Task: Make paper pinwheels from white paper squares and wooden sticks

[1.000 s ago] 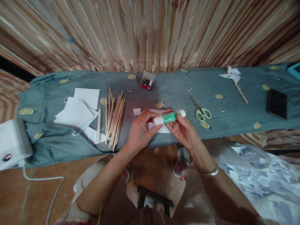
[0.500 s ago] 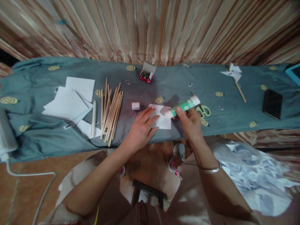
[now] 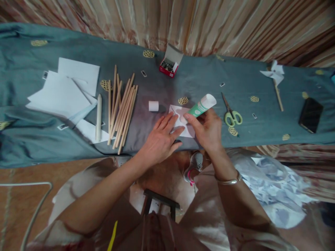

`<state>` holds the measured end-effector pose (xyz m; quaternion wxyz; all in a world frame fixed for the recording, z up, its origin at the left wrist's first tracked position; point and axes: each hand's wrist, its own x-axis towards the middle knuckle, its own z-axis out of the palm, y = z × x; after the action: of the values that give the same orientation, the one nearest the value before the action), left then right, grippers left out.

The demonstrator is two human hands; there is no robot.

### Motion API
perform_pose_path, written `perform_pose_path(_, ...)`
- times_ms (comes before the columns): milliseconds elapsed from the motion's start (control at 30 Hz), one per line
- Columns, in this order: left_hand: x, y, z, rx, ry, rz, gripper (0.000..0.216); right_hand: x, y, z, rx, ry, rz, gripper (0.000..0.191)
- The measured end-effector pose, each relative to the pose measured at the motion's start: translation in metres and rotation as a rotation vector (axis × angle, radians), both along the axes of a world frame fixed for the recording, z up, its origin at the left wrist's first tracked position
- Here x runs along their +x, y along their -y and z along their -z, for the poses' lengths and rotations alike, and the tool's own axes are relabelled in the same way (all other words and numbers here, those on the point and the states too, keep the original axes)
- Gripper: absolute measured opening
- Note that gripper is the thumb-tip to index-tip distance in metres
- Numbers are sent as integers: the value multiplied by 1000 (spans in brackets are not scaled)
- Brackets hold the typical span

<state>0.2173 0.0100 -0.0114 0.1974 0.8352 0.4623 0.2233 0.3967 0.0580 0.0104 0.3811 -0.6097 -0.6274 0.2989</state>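
A green and white glue stick [image 3: 201,106] is gripped in my right hand [image 3: 208,130], tilted with its lower end down at a small white paper square [image 3: 187,131]. My left hand [image 3: 163,139] lies with fingers spread on the left part of that paper, pressing it to the cloth. Fold lines show on the paper near its upper left corner. The white glue cap [image 3: 153,106] stands apart on the cloth, just above my left hand. Green-handled scissors [image 3: 232,118] lie to the right of my right hand.
On the left are white paper sheets [image 3: 62,96], a pale pointed stick [image 3: 98,118] and several wooden sticks [image 3: 125,115]. An open red box [image 3: 169,68] of small metal pieces sits at the back. Rightward lie a paper pinwheel [image 3: 274,75] and a black phone [image 3: 311,115].
The glue stick has become more upright, and its tip has shifted up and left on the paper. My left hand still holds the paper. The whole view has shifted.
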Motion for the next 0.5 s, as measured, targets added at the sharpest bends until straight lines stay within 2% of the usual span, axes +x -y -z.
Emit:
perform_pose_path(100,0,0,0,-1,6,1,43,-2,2,-5,-34,99,4,36)
perform_pose_path(300,1,-1,-4,-10,-4,14,45,-6,0,-10,0,244,-15,40)
perform_pose_path(500,1,-3,-5,-25,-7,29,46,-5,-4,-6,5,263,-44,42)
